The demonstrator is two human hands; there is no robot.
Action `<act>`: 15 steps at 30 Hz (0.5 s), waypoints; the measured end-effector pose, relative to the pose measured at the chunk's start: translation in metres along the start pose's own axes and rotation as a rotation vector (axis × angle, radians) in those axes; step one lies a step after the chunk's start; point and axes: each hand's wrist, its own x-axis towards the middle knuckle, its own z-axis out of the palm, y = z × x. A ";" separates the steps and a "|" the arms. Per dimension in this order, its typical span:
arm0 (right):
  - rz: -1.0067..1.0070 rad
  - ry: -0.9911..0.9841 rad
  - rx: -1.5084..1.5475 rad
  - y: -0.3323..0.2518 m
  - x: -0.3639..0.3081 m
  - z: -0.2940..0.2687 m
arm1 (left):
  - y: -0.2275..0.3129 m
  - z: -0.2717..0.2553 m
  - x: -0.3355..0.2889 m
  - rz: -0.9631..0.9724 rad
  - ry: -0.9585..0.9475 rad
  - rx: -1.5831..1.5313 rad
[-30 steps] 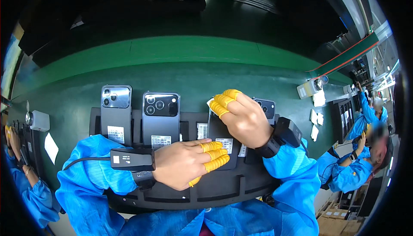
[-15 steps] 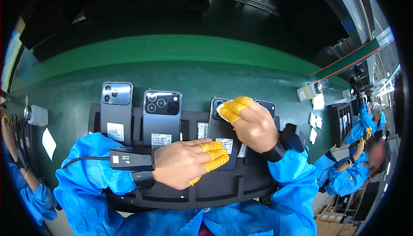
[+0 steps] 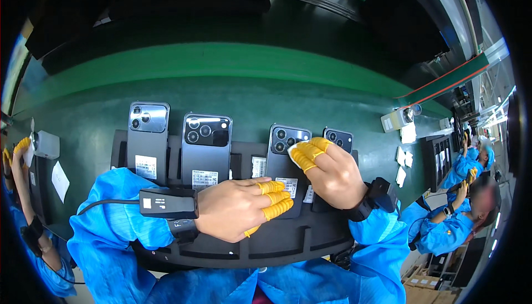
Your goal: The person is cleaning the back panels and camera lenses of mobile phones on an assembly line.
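Several dark smartphones lie face down, camera ends away from me, in a black slotted tray (image 3: 238,256). My right hand (image 3: 336,179), with yellow finger cots, pinches a white wipe (image 3: 300,159) against the back of one phone (image 3: 279,164), just below its camera block. Across the lower part of that phone rests my left hand (image 3: 235,208), its cot-covered fingers stretched out over the edge of a white label. To the left are two more phones, one silvery at the top (image 3: 148,144) and one dark (image 3: 206,157). Another phone (image 3: 339,136) is partly hidden behind my right hand.
A small dispenser bottle (image 3: 394,121) stands at the right with white wipes (image 3: 408,133) beside it. At the left are another bottle (image 3: 47,145) and a white sheet (image 3: 60,182). People in blue work at both sides. A green ledge (image 3: 233,60) crosses the bench.
My right hand has moved down the phone with the wipe, from over the cameras to just below them. My left hand stays on the same phone.
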 end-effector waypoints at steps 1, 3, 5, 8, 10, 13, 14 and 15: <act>0.007 0.010 0.015 -0.001 0.003 0.000 | -0.001 0.001 0.001 0.004 0.004 0.001; -0.016 0.086 -0.003 0.003 0.009 0.005 | -0.002 0.000 0.003 0.015 0.005 0.003; 0.018 0.052 0.011 0.003 0.007 0.012 | -0.002 -0.001 0.001 0.009 0.020 -0.015; 0.021 -0.001 0.019 -0.003 -0.005 0.002 | -0.002 -0.001 0.002 0.020 0.074 0.002; 0.040 -0.065 0.006 -0.005 -0.007 -0.002 | 0.001 -0.001 0.003 0.010 0.079 -0.012; -0.015 0.065 0.035 -0.001 0.013 -0.001 | 0.003 -0.004 0.008 0.019 0.085 -0.012; -0.040 0.106 0.034 -0.001 0.019 0.005 | 0.002 -0.005 0.009 0.030 0.090 -0.004; -0.033 0.111 0.031 -0.001 0.018 0.008 | 0.000 -0.007 0.009 0.036 0.083 -0.002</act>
